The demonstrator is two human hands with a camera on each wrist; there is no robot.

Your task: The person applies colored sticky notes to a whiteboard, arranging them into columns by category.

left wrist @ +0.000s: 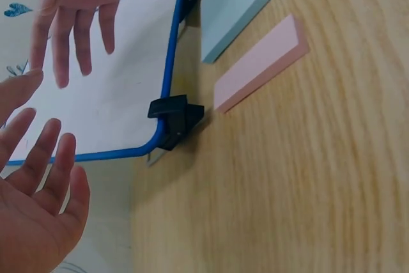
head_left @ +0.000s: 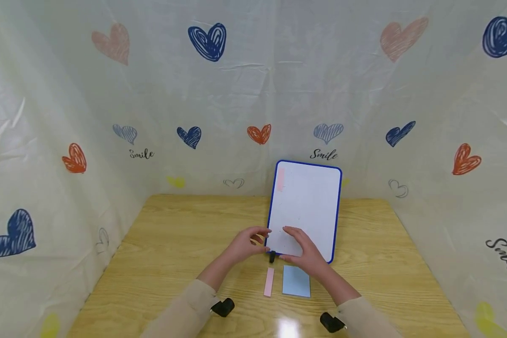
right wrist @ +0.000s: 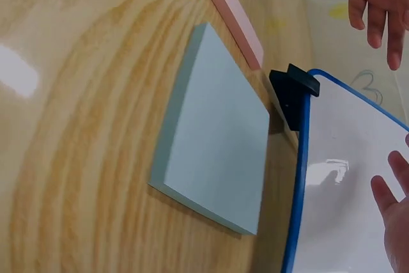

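Note:
A whiteboard with a blue frame leans upright at the back of the table, on black clip feet. A pale pink strip shows at its upper left. My left hand is by the board's lower left edge, fingers loosely bent and nothing between them. My right hand is before the board's lower part, thumb and fingers spread, also holding nothing. Below the hands, a narrow pink sticky-note pad lies left of a square light blue sticky-note pad.
The light wood table meets a whitish curtain printed with hearts and "Smile" at its back and sides. A black wrist camera sits at the left sleeve, another black wrist camera at the right.

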